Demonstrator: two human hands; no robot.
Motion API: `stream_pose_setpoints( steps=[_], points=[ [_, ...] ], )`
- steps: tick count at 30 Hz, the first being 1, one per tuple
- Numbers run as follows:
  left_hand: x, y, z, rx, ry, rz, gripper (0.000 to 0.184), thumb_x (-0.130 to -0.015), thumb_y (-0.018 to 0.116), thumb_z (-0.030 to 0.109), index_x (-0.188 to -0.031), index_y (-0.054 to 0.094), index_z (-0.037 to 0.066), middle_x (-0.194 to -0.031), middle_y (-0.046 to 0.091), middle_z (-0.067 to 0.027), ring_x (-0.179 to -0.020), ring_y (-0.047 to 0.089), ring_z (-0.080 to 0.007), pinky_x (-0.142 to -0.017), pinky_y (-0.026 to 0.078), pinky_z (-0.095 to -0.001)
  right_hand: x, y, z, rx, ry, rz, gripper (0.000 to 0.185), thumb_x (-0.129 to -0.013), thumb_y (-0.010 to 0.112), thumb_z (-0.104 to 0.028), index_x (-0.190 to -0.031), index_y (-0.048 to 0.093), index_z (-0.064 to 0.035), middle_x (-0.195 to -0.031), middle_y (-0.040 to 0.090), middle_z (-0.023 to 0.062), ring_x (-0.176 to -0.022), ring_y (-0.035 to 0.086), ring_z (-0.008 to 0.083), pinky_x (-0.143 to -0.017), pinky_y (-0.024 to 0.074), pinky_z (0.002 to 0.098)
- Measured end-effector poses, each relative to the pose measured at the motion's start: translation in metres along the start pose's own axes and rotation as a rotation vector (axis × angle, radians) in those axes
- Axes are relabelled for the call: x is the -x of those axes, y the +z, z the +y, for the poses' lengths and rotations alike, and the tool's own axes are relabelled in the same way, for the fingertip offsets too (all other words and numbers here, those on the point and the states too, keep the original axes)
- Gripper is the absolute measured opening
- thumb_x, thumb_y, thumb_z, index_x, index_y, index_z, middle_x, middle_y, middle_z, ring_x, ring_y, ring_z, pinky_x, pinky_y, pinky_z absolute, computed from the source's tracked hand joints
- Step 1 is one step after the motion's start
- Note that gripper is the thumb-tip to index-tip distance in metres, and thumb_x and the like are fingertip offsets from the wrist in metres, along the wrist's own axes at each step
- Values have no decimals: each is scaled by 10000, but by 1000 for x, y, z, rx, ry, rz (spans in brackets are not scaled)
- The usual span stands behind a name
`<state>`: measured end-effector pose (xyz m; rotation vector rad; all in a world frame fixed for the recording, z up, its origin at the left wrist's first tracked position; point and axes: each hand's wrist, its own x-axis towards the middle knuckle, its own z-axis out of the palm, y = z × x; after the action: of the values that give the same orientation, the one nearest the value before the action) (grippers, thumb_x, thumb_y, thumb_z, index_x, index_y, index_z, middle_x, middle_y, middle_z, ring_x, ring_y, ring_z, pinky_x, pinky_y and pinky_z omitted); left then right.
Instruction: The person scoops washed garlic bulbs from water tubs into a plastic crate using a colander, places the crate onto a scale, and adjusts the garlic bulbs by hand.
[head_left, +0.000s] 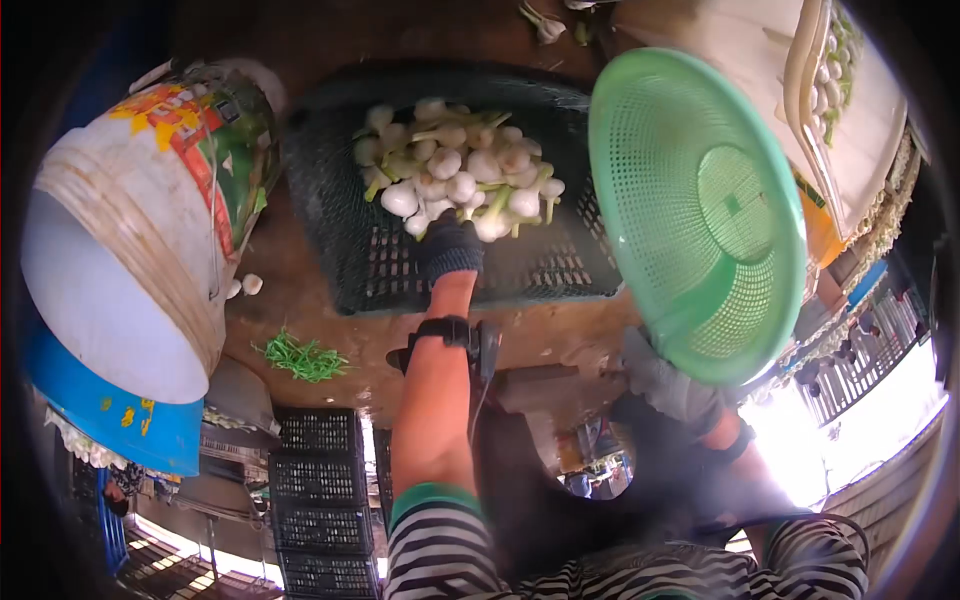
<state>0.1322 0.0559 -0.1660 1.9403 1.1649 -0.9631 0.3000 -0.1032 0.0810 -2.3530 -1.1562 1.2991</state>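
My left hand (450, 247), in a dark glove, reaches the near edge of a heap of white bulbs (462, 187) with short green stems, which look like fresh garlic or onions. Its fingertips are hidden against the bulbs, so I cannot make out a grip. The heap lies in a dark green plastic crate (345, 225) with slotted sides. My right hand (675, 380), in a grey glove, grips the lower rim of a light green plastic colander (690, 210). That colander is tilted on its side, right of the crate, with no bulbs visible inside.
At left, a white bucket (120, 290) with a colourful label leans over a blue tub (110, 400). Green trimmings (302, 357) and two loose bulbs (245, 286) lie on the brown surface. Black crates (318, 500) are stacked below. A pale container (850, 150) stands at upper right.
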Motion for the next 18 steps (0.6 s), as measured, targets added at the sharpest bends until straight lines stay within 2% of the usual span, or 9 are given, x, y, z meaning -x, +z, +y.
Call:
stream_pose_setpoints(
  steps=[1,3,4,6,9,12,13,15,18],
  points=[
    [-10,8,6,95,-116,-30,374,-806,535,294,-1109,584,81,-1000,626,-208,-934,592,-365,-805,471,-439,-2,-1,2,-79,56,-8,51,-789,634,-97,-826,650,-65,-673,585,26,-605,563,176,-532,443,313],
    [-25,14,11,53,-60,-205,398,-802,517,283,-1143,565,83,-1050,611,-209,-964,584,-369,-823,467,-445,-6,-7,-6,-469,394,-42,43,-813,624,-94,-805,653,-64,-644,587,28,-571,558,169,-512,438,303],
    [-26,14,11,28,-34,-292,411,-800,508,277,-1160,556,85,-1075,603,-210,-979,580,-371,-832,464,-448,-4,-7,-4,-476,381,-56,51,-819,622,-93,-795,653,-60,-636,589,29,-559,557,162,-505,436,297],
    [-16,20,14,-73,-5,-206,421,-797,524,242,-1193,527,98,-1112,595,-199,-1019,576,-359,-849,463,-449,-3,-6,3,-491,343,-74,77,-831,619,-92,-775,653,-52,-619,594,31,-536,554,150,-492,433,285],
    [-20,46,5,-94,112,-37,450,-810,558,220,-1245,476,142,-1119,605,-157,-1061,572,-309,-850,471,-443,-3,-12,2,-617,489,-2,68,-823,625,-77,-767,650,-46,-631,599,32,-544,556,140,-498,439,280],
    [5,-6,19,-232,143,-274,424,-828,522,217,-1245,482,152,-1126,599,-140,-1039,579,-297,-818,481,-445,3,-15,11,-372,154,60,92,-832,623,-88,-756,645,-42,-631,599,22,-547,555,123,-500,441,276],
    [9,-13,20,-310,171,-294,402,-828,507,203,-1228,500,163,-1066,616,-125,-984,602,-287,-778,490,-431,-1,-19,7,-431,247,54,90,-832,621,-84,-755,645,-42,-630,598,21,-547,556,125,-501,442,278],
    [27,-25,22,-368,341,-85,400,-847,502,253,-1240,493,179,-995,614,-116,-887,617,-285,-716,496,-438,-8,-27,-2,-550,442,42,88,-831,617,-75,-754,646,-44,-626,597,19,-546,557,128,-502,444,281],
    [11,-27,49,-187,449,-31,411,-883,482,281,-1272,439,153,-932,608,-80,-818,618,-268,-663,504,-410,-4,-19,12,-427,220,55,81,-822,620,-76,-752,646,-43,-617,593,17,-540,556,134,-500,445,284]
  ],
)
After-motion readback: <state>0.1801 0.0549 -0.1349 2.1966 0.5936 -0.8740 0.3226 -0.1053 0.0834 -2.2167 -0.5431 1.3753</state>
